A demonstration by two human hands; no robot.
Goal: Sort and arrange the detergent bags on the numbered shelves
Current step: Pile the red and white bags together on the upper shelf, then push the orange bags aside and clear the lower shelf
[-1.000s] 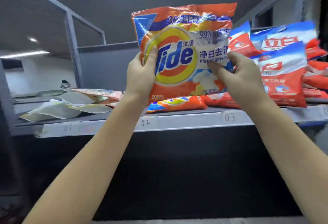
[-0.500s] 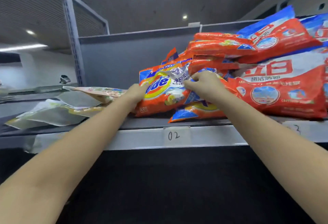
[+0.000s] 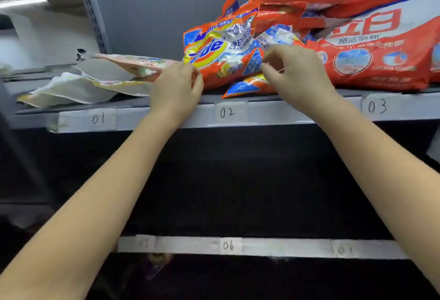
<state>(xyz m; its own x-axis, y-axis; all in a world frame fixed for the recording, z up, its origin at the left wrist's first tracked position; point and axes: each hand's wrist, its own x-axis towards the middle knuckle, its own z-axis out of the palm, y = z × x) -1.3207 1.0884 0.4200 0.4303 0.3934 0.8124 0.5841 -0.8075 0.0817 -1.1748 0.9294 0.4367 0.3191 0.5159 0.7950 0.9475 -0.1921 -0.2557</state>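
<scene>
Shelving fills the head view, seen from just below its upper shelf (image 3: 285, 113), whose front edge carries handwritten labels 01 (image 3: 98, 119), 02 (image 3: 227, 112) and 03 (image 3: 377, 106). An orange Tide bag (image 3: 221, 55) lies on that shelf above label 02, leaning back on a second Tide bag (image 3: 247, 85) of which only a blue and orange corner pokes out beneath it. The top bag's foil is crumpled, so its print is only partly legible.

The left hand (image 3: 176, 90) sits at the bag's lower left corner, fingers loosely curled, fingertips touching or just short of the plastic; whether it grips anything cannot be told, since the hand's back hides the contact. The right hand (image 3: 297, 73) is at the bag's right edge, thumb and fingers bent toward a blue corner of the foil; whether they pinch it is unclear from behind.

To the right, above 03, a stack of red bags (image 3: 371, 61) rises out of the frame, cut off at the top and right edges. To the left, above 01, pale flat pouches (image 3: 90, 85) lie overlapping, their print too blurred to read.

Below, a lower shelf edge (image 3: 262, 247) shows label 06 (image 3: 228, 245); its neighbouring labels are smeared and unreadable. The space between the shelves is dark.
</scene>
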